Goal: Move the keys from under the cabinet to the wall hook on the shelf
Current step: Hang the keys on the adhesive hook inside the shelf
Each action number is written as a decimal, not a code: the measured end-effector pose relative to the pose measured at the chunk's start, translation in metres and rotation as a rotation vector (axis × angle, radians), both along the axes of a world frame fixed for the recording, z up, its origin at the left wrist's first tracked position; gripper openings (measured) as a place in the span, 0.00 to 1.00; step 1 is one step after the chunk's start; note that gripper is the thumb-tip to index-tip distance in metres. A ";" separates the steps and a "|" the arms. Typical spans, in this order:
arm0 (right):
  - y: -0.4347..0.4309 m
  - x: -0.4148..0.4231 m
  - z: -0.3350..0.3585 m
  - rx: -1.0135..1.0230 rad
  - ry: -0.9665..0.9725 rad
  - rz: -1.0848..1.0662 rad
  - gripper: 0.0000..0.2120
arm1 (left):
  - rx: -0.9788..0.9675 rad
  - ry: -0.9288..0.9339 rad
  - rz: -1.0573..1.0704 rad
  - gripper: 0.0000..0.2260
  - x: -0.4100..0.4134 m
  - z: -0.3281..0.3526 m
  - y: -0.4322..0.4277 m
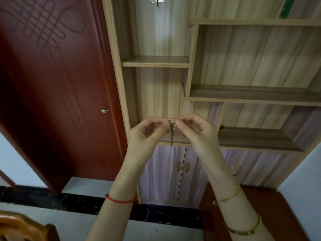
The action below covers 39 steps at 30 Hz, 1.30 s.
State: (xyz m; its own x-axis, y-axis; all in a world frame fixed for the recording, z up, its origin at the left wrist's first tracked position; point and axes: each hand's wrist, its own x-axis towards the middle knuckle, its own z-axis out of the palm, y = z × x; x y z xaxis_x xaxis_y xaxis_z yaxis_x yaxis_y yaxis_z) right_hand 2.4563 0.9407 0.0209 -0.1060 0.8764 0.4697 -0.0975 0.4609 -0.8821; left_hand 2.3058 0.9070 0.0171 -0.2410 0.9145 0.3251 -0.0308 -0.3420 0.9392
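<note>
Here the keys (171, 132) were held up between both hands in front of the shelf unit (243, 94), level with its lowest open compartment. The thin metal key ring (171, 119) was pinched at its left edge by the fingertips of the left hand (147, 132) and at its right edge by thumb and forefinger of the right hand (197, 130). Both hands were closed to a fine pinch, other fingers curled loosely in. A dark, narrow, flat key was seen dangling straight down from the ring into the gap between the two palms; how many keys hung there could not be told, blur was too strong.

The wall hook (157, 0) was seen far above the hands, at the top edge of the view, a small shiny metal plate with a dark hook on the back panel of the tall left compartment. The shelf unit was made of pale wood-grain laminate, striped, with flat boards and square edges. Below the hands, cabinet doors (175, 173) in a paler lilac-tinted grain with small curved metal handles were noted. A glossy red-brown door (57, 84) with a carved knot pattern was seen on the left. A red string bracelet (119, 200) was worn on the left wrist, a thin gold chain (229, 197) and a gold bangle (245, 228) on the right forearm
</note>
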 end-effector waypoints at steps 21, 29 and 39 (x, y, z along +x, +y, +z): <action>0.237 -0.088 0.067 0.092 0.030 0.009 0.05 | 0.173 0.011 0.036 0.04 -0.085 0.056 0.237; 0.333 -0.117 0.129 0.187 0.113 0.036 0.06 | 0.275 -0.011 0.055 0.04 -0.107 0.126 0.330; 0.423 -0.153 0.210 0.148 0.178 0.013 0.02 | 0.275 -0.010 0.146 0.03 -0.131 0.209 0.433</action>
State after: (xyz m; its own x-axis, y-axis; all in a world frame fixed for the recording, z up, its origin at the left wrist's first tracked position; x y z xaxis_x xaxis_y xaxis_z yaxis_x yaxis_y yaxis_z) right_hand 2.3035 1.3639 0.2305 -0.0207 0.7955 0.6057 -0.2520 0.5821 -0.7731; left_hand 2.1744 1.3398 0.2256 -0.3677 0.7480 0.5525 0.0280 -0.5850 0.8106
